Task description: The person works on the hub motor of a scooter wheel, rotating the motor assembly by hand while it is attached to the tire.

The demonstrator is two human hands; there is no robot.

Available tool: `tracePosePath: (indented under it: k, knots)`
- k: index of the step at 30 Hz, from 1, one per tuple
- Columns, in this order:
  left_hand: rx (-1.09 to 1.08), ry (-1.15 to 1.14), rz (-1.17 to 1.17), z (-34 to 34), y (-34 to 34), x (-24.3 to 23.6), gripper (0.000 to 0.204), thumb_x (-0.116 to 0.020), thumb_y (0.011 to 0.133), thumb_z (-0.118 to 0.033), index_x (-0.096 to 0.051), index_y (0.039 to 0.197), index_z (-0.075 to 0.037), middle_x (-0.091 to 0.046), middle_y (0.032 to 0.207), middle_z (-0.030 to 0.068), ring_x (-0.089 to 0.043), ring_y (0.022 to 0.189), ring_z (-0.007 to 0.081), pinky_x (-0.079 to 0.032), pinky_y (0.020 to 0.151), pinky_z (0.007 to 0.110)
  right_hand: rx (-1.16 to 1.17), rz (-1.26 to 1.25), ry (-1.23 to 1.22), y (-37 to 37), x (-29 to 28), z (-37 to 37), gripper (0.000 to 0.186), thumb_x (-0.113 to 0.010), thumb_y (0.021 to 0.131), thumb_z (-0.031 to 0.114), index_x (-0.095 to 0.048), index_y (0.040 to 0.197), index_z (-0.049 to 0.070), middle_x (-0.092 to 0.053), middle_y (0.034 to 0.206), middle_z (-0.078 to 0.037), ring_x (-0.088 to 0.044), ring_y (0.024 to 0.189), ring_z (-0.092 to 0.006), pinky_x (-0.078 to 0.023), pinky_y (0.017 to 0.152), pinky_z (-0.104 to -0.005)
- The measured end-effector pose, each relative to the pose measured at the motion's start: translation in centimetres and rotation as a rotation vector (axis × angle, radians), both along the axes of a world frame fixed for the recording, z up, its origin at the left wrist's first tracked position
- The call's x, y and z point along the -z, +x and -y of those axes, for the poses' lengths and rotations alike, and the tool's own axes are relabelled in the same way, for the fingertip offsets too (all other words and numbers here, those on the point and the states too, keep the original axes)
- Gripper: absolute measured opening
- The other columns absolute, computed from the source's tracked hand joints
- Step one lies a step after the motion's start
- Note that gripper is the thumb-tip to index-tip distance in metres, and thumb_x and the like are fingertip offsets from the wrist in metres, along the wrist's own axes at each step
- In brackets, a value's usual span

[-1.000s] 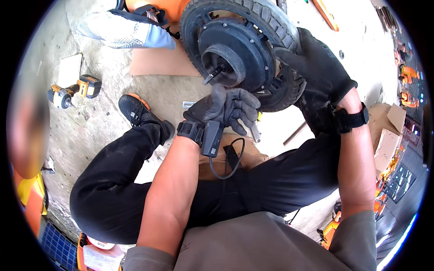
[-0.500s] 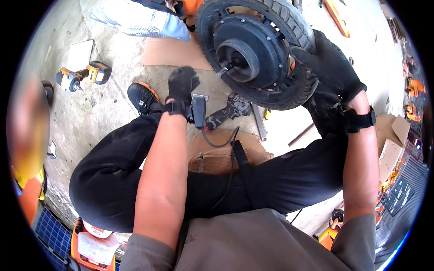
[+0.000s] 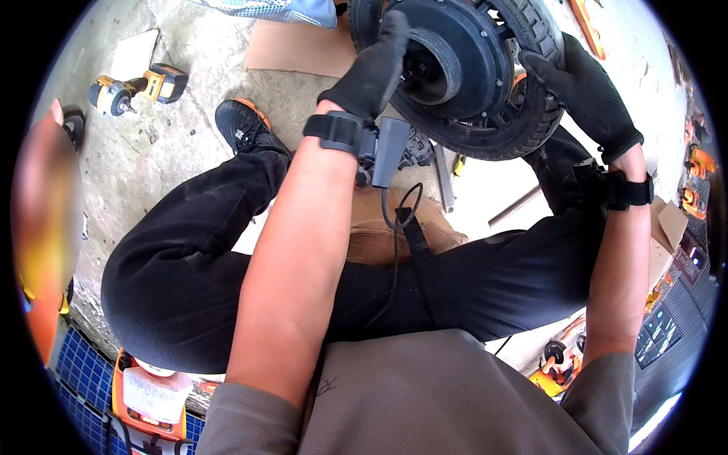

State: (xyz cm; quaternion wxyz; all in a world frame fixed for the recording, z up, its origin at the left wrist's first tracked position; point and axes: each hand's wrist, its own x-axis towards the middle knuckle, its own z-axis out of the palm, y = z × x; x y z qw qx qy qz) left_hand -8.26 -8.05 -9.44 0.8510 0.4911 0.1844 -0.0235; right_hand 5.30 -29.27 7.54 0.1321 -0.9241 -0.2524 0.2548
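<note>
A black wheel with a knobby tyre and hub (image 3: 470, 76) is tilted at the top centre. My gloved right hand (image 3: 588, 95) is closed on its tyre at the right side. My gloved left hand (image 3: 368, 68) is against the hub's left part, near the recessed centre; I cannot make out its finger grip. A dark device with a cable (image 3: 390, 152) is strapped at my left wrist. Below the wheel, a partly hidden black and grey tool (image 3: 417, 148) and a metal bar (image 3: 444, 178) lie on the concrete.
A yellow-black power tool (image 3: 136, 89), cardboard sheet (image 3: 296, 49) and pale mesh item (image 3: 269, 9) lie ahead. Brown cardboard (image 3: 409, 239) is between my legs, an open box (image 3: 663, 227) at right. A blurred person (image 3: 49, 205) is at far left; orange tools (image 3: 694, 201) line the right edge.
My left hand has moved up from the floor side to the wheel's hub. The wheel and my right hand have shifted up and rightward in the picture.
</note>
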Motion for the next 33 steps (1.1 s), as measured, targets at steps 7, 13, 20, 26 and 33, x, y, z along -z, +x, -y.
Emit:
tracePosePath:
  k: [7, 13, 20, 26, 33]
  knots:
    - [0.351, 0.723, -0.143, 0.7, 0.3, -2.5, 0.077, -0.075, 0.079, -0.038, -0.05, 0.136, 0.008, -0.058, 0.133, 0.0291, -0.056, 0.128, 0.0391, -0.045, 0.108, 0.043, 0.012, -0.017, -0.029, -0.2, -0.4, -0.3, 0.052, -0.066, 0.099, 0.043, -0.06, 0.128, 0.001, -0.071, 0.106, -0.01, -0.065, 0.096, -0.0139, -0.051, 0.089, -0.0326]
    - [0.343, 0.983, -0.038, 1.4, -0.5, -1.5, 0.071, -0.068, 0.082, -0.026, -0.045, 0.143, 0.004, -0.047, 0.146, 0.0316, -0.048, 0.135, 0.0437, -0.041, 0.113, 0.046, 0.019, -0.004, -0.092, -0.2, -0.5, -0.6, 0.049, -0.066, 0.099, 0.041, -0.06, 0.127, 0.001, -0.071, 0.104, -0.01, -0.065, 0.095, -0.0134, -0.051, 0.089, -0.033]
    - [0.384, 0.642, 0.069, 1.0, -0.2, -3.7, 0.055, -0.066, 0.086, -0.016, -0.05, 0.134, 0.003, -0.059, 0.126, 0.0297, -0.061, 0.119, 0.0385, -0.053, 0.1, 0.042, 0.054, 0.044, -0.052, 0.9, 0.8, 1.2, 0.062, -0.069, 0.093, 0.054, -0.066, 0.108, -0.006, -0.071, 0.087, -0.015, -0.067, 0.079, -0.017, -0.053, 0.072, -0.0322]
    - [-0.18, -1.024, 0.082, -0.8, 1.5, -2.8, 0.056, -0.032, 0.107, -0.045, -0.057, 0.136, -0.004, -0.062, 0.131, 0.017, -0.061, 0.118, 0.0358, -0.052, 0.102, 0.048, 0.075, 0.096, -0.003, 0.7, 1.5, 2.0, 0.061, -0.068, 0.093, 0.054, -0.066, 0.111, -0.004, -0.071, 0.088, -0.014, -0.066, 0.081, -0.0158, -0.053, 0.074, -0.0329]
    - [-0.341, -0.942, 0.24, 0.3, 2.8, 0.1, 0.057, -0.037, 0.097, -0.035, -0.051, 0.142, -0.003, -0.056, 0.141, 0.0191, -0.054, 0.129, 0.0359, -0.05, 0.105, 0.052, 0.041, 0.061, -0.035, 0.8, 1.2, 1.3, 0.053, -0.067, 0.096, 0.049, -0.068, 0.112, -0.002, -0.071, 0.088, -0.012, -0.066, 0.077, -0.0164, -0.053, 0.07, -0.0323]
